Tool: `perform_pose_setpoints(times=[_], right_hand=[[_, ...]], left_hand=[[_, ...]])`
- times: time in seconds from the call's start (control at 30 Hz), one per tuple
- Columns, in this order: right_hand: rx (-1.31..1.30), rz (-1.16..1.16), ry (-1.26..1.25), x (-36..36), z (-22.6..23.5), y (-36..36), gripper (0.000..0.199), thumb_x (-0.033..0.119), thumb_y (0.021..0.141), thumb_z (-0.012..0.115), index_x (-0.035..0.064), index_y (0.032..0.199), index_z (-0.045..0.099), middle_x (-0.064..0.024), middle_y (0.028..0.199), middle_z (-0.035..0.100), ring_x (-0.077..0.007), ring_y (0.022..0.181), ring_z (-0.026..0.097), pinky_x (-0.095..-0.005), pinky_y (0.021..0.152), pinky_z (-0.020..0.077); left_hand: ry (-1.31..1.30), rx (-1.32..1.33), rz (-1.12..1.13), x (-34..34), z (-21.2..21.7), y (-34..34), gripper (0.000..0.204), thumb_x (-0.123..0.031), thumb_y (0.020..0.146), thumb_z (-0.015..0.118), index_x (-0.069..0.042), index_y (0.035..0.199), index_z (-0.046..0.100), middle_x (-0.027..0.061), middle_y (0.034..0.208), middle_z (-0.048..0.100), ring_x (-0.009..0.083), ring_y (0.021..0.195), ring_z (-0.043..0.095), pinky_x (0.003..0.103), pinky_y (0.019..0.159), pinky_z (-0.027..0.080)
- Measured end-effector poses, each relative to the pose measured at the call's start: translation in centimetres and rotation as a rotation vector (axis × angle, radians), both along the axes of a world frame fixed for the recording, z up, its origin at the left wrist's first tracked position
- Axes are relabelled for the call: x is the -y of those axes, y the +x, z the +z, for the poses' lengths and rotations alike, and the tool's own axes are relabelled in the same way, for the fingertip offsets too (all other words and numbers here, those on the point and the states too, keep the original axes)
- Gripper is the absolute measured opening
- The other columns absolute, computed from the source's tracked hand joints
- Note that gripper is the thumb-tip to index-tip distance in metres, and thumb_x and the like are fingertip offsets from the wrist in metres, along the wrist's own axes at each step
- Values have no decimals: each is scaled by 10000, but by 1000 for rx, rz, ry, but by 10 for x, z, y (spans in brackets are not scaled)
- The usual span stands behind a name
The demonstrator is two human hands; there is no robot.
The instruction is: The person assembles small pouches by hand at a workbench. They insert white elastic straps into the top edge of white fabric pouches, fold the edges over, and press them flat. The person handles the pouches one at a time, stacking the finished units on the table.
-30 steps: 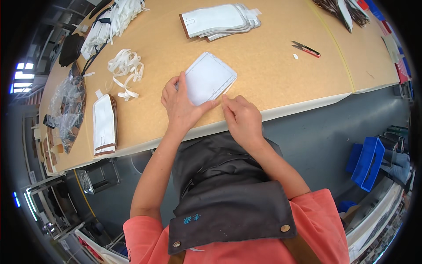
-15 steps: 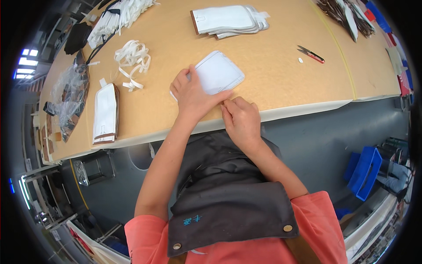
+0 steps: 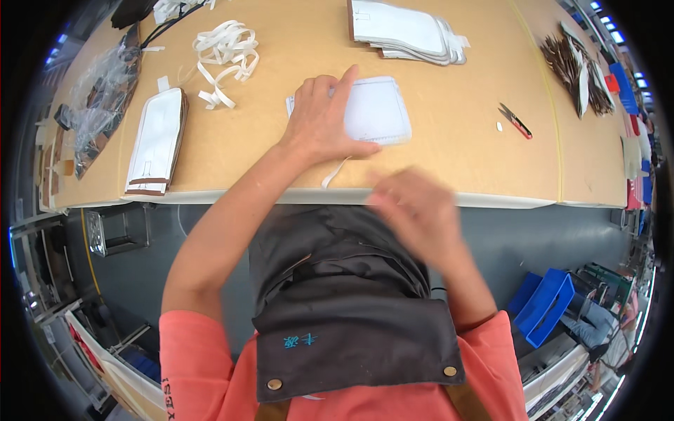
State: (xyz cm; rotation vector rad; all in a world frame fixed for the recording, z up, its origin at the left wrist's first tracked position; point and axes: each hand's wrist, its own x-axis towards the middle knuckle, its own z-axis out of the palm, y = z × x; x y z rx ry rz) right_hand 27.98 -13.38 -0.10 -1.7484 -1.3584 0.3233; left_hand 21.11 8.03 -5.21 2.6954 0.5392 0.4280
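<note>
A flat white rectangular fabric piece lies on the tan worktable near its front edge. My left hand presses flat on its left part, fingers spread. A thin white strip trails from under that hand toward the table edge. My right hand is blurred with motion, just below the table's front edge, over my dark apron, and apart from the fabric piece. I see nothing held in it.
A stack of white pieces lies at the back. Loose white strips and a white-and-brown stack lie left, beside a clear plastic bag. Small red snips lie right, with dark brown pieces beyond. Blue bins stand on the floor.
My right hand has left the fabric piece and pulled back toward me off the table edge. My left hand has stayed pressed on the piece.
</note>
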Motion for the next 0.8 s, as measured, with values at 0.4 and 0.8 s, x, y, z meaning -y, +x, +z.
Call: perform_pose_setpoints(times=[0.4, 0.8], right_hand=[[519, 408, -359, -85, -33, 107, 1088, 619, 628, 804, 190, 1534, 381, -187, 1555, 317, -397, 1436, 287, -573, 1192, 194], [475, 434, -343, -90, -36, 104, 917, 469, 689, 812, 205, 1496, 464, -175, 1538, 332, -385, 1423, 297, -559, 1194, 185]], left_hand=[[-121, 92, -190, -11, 1, -1, 1215, -422, 532, 882, -46, 1528, 297, 191, 1246, 523, 366, 1179, 490, 483, 1033, 380], [-106, 143, 5, 35, 8, -89, 460, -83, 697, 772, -77, 1132, 621, 97, 1120, 582, 319, 1072, 549, 444, 944, 400]])
